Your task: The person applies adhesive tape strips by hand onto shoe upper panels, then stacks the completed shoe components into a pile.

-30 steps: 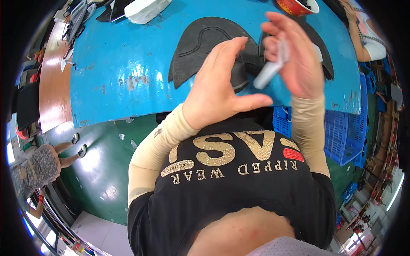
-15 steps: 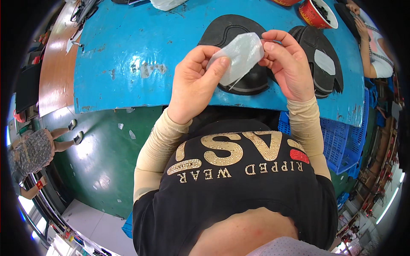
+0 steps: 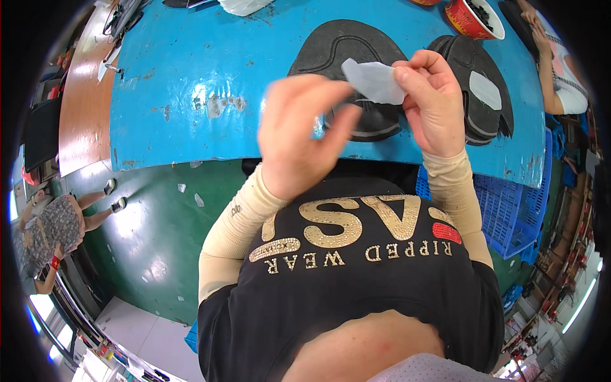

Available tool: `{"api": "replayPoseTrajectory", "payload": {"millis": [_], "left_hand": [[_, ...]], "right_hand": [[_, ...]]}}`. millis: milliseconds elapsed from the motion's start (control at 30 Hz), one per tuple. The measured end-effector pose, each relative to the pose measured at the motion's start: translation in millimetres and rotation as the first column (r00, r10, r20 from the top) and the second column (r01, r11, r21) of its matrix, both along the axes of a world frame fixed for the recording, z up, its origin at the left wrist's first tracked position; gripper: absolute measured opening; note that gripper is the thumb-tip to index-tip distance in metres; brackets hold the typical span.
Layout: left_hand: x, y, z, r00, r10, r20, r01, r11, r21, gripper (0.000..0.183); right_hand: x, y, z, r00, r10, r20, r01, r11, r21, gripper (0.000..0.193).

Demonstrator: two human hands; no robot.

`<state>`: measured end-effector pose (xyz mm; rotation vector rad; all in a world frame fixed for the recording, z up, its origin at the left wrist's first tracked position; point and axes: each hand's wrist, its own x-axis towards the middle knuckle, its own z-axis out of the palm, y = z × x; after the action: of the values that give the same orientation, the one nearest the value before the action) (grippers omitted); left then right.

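My right hand (image 3: 435, 108) pinches one end of a thin, whitish, translucent oval sheet (image 3: 375, 84) between thumb and fingertips. The sheet bends slightly and hangs in the air above a black rounded panel (image 3: 340, 48) with a curved raised seam, lying on the table. Left of the sheet, my left hand (image 3: 299, 137) is blurred by motion; its thumb and fingers stand apart, and nothing shows between them. To the right lies a stack of similar black panels (image 3: 461, 60), with a white oval patch (image 3: 485, 91) on the top one.
The blue table (image 3: 184, 70) has worn spots. A red bowl (image 3: 468, 18) of small black pieces stands at the far right, near another person's arms (image 3: 542, 48). A blue plastic crate (image 3: 509, 213) sits below the right edge. Another person (image 3: 54, 223) stands at the left.
My left hand has let go of the oval sheet and moved down and away from it. The sheet has tilted and now hangs from my right hand alone.
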<state>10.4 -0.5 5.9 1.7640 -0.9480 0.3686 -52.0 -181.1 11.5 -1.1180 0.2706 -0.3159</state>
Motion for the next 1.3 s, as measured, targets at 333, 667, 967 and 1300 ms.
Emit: {"api": "replayPoseTrajectory", "payload": {"millis": [333,667,967,1300], "left_hand": [[-11,-25,-9,0.993,-0.107,-0.043,0.106,0.994,-0.025,0.035],[-7,-28,-10,0.986,-0.098,-0.137,0.098,0.995,-0.006,0.021],[-6,-30,-8,0.993,-0.108,-0.057,0.110,0.994,0.029,0.020],[1,-30,-12,0.990,-0.129,-0.059,0.133,0.989,0.064,0.022]], "right_hand": [[-6,25,3,0.994,0.002,0.109,-0.010,0.997,0.080,0.026],[-9,20,-1,0.996,0.052,0.067,-0.056,0.997,0.059,0.022],[-10,21,-8,0.997,0.058,0.042,-0.061,0.994,0.090,0.022],[-5,19,-2,0.997,0.023,0.075,-0.028,0.998,0.063,0.020]]}}
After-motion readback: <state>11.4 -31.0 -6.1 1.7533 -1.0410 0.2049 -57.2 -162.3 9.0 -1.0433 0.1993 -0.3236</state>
